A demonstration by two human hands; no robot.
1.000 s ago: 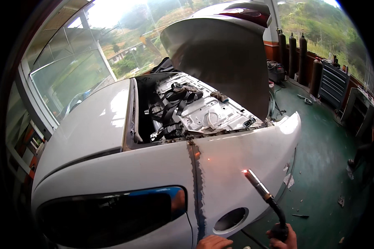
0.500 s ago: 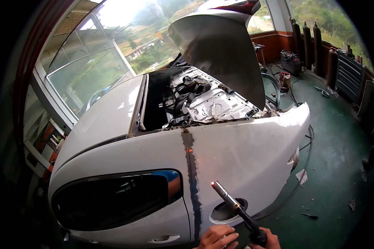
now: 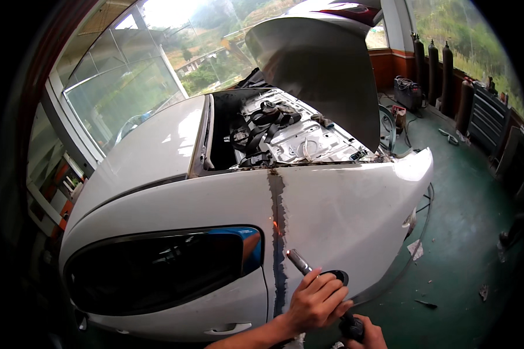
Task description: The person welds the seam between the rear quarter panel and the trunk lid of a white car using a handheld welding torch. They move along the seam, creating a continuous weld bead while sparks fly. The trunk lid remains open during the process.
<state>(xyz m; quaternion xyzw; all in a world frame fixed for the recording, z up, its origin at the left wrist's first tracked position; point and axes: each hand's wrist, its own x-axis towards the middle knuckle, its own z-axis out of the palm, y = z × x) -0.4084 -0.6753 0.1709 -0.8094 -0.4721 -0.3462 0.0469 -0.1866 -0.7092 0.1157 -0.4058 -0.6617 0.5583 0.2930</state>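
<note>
A welding torch (image 3: 298, 262) with a metal nozzle points up and left, its tip glowing orange. The nozzle tip is beside a dark, bare-metal seam (image 3: 279, 250) that runs down the rear side panel of a white car (image 3: 343, 215). Orange glowing spots show on the seam, a little above the tip. My left hand (image 3: 315, 299) is closed around the torch's neck, hiding its middle. Lower right, my right hand (image 3: 367, 334) grips the black handle, partly cut off by the lower edge.
The raised trunk lid (image 3: 320, 81) stands over the open rear, where black belts (image 3: 268, 125) lie on bare metal. A round fuel-filler opening (image 3: 339, 277) is right beside my left hand. Gas cylinders (image 3: 446, 78), a welding machine (image 3: 407, 93) and a grey tool cabinet (image 3: 488, 116) stand back right.
My left hand has moved up and taken hold of the torch's neck. The nozzle has shifted left, closer to the seam. The glowing spots on the seam appear lower. The view has shifted slightly.
</note>
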